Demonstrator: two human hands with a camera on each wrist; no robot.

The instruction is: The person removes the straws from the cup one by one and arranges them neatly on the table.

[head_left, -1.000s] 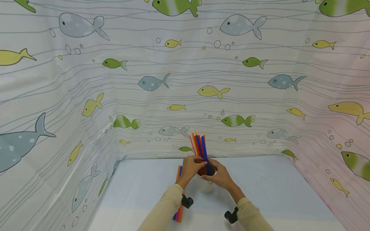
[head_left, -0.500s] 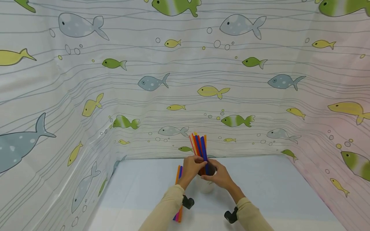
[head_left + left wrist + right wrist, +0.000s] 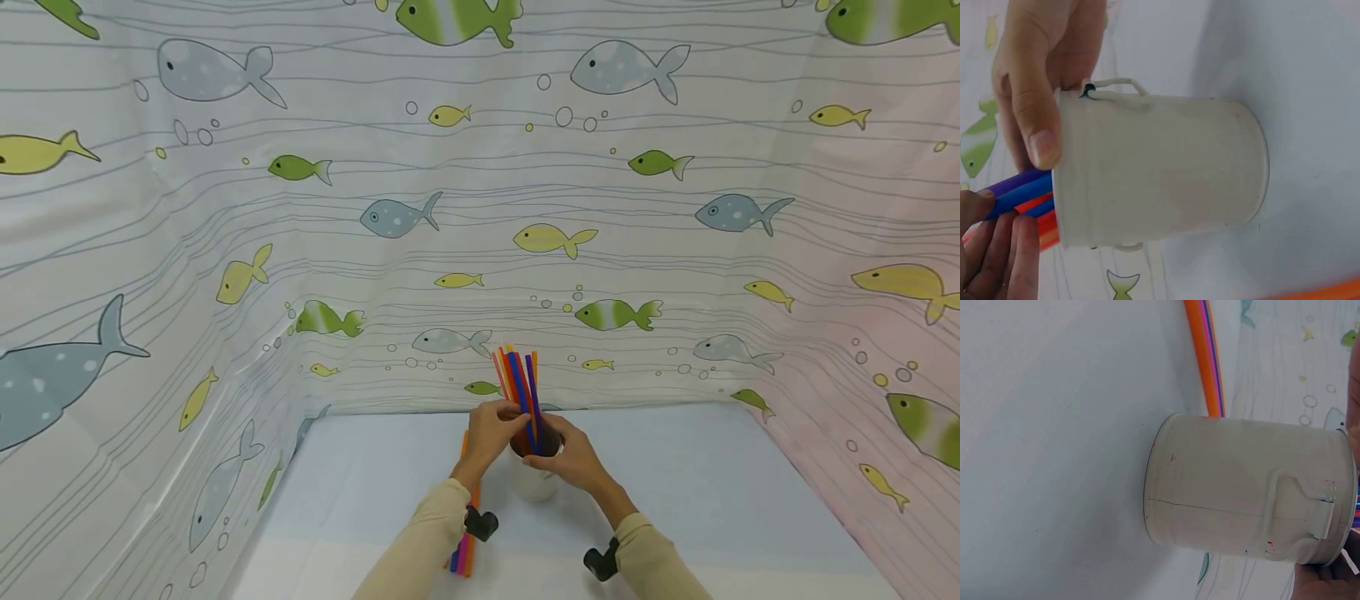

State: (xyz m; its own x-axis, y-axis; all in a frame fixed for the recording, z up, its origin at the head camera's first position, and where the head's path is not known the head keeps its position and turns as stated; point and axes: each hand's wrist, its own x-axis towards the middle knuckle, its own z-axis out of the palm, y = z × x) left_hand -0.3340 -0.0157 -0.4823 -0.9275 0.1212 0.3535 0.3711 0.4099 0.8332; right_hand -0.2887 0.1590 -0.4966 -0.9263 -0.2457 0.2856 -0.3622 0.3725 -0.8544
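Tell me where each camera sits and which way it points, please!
Head: on the head, facing forward and down at the white can; sleeves, left fingers and right fingers show.
Left wrist: on that wrist, facing the can; both sets of fingers show.
Right wrist: on that wrist, facing the can; right fingers and more skin show.
Shared: both wrist views show the can sideways, plus loose sticks.

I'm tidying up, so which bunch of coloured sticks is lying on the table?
The orange, pink and blue bunch, left of the white bucket in the head view; the other bunch rises out of it.
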